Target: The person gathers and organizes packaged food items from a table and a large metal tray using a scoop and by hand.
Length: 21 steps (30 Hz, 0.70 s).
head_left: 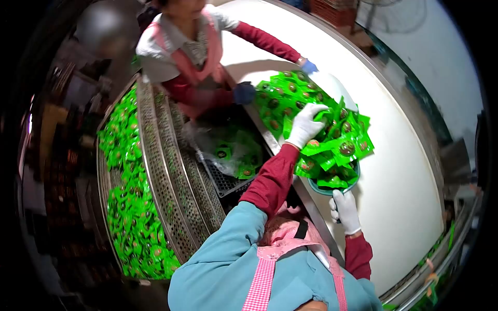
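A heap of green packets (pixel 288 90) with round brown items showing lies on the white table (pixel 399 176). My left hand (pixel 307 125), in a white glove, is at the near side of the heap, its fingers curled round a green packet. Below and to the right of it, a teal-rimmed bowl (pixel 324 191) is filled with green packets that rise above its rim. My right hand (pixel 345 210), also gloved in white, is closed on the bowl's handle, which the fingers mostly cover.
A co-worker (pixel 194 57) in a pink apron stands across on the left, one blue-gloved hand (pixel 309 66) by the heap. A black crate (pixel 223 184) with a plastic bag sits below the table's metal edge (pixel 316 212). Further left are perforated metal strips (pixel 161 166) and many packets (pixel 127 207).
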Motion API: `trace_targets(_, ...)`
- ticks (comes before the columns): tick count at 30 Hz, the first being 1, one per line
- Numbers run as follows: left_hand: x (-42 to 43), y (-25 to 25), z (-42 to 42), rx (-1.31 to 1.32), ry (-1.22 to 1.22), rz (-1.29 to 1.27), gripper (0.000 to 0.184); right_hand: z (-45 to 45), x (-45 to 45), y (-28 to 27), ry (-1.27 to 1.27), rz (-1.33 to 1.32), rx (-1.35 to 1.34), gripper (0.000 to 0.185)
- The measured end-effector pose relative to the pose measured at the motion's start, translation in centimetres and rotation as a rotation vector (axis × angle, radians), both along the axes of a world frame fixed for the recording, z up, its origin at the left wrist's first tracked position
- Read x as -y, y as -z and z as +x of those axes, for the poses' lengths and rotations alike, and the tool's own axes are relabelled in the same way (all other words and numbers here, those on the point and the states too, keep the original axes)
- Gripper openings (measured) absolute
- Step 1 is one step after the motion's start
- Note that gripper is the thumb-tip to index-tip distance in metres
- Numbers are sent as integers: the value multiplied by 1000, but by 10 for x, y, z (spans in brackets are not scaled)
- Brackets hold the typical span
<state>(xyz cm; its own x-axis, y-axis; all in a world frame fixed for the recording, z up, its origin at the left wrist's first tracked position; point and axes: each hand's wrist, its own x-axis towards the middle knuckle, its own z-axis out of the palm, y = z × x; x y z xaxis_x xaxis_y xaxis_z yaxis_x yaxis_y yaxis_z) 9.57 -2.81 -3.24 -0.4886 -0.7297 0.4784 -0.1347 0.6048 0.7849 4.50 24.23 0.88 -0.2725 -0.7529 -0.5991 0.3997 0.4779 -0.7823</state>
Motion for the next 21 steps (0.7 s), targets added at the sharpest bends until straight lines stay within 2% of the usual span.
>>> trace_targets(9,-2,-52,85,-21,-162,-3,34,38,6,-65,-231,-62,-121,10)
trace_targets(13,-12,-99,150,-47,-314,-15,36,64,10,-107,-334,-35,-160,10)
trace_targets(14,-40,-116,150,-86,-314,31,36,68,-18,-117,-322,-87,-187,11)
trace_targets(15,-42,-126,163,-157,-344,-65,35,78,-21,-129,-328,-125,-214,12)
trace_targets(17,-52,-158,190,-75,-461,-123,34,83,-21,-144,-433,-207,-208,14)
trace_targets(20,-83,-203,217,-25,-574,-18,33,82,-35,-178,-584,-301,-203,15)
trace_targets(21,-63,-218,241,-46,-577,21,32,100,-8,-198,-619,-287,-202,18)
